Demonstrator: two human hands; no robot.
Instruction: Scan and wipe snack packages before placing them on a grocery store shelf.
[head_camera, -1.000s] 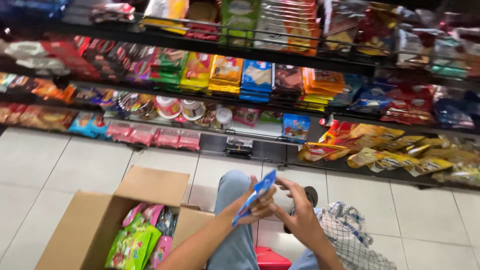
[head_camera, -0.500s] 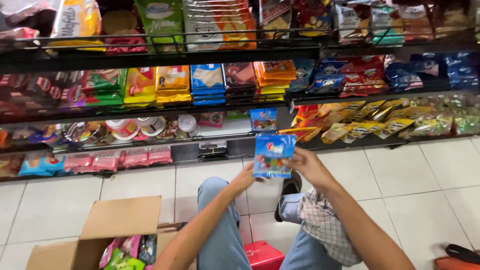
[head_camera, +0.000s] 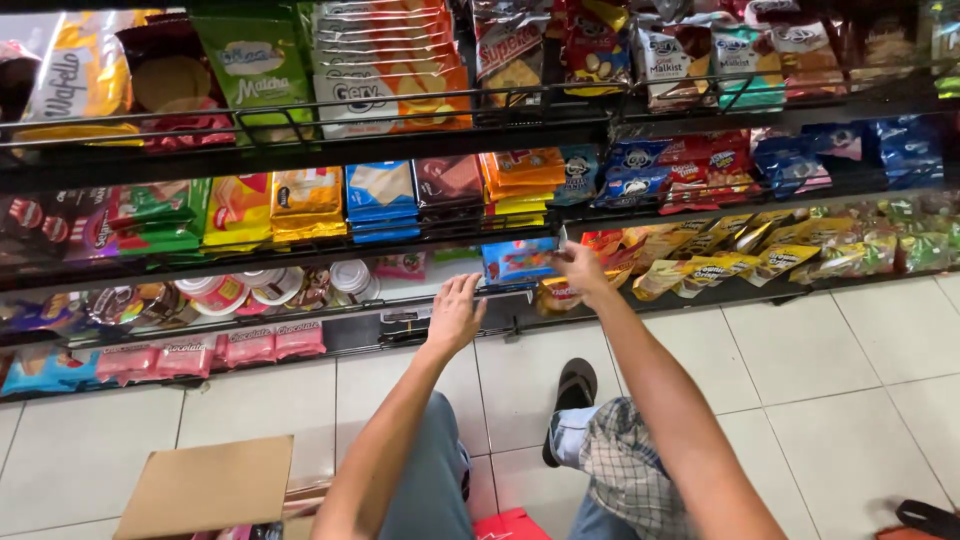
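My right hand (head_camera: 583, 270) reaches to the low shelf and grips the right edge of a blue snack packet (head_camera: 520, 262) that stands among the goods there. My left hand (head_camera: 455, 312) hovers just below and left of that packet, fingers spread, holding nothing. Both forearms stretch forward over my knees. Orange and yellow snack bags (head_camera: 700, 262) lie right of the packet.
Black wire shelves (head_camera: 300, 150) packed with biscuit and snack packets fill the upper view. An open cardboard box (head_camera: 210, 485) sits on the white tiled floor at lower left. A black sandal (head_camera: 575, 385) and a red item (head_camera: 510, 525) lie near my legs.
The blue packet went from held up in both hands to standing on the low shelf. My left hand has let go of it. The view has tilted up, away from the box.
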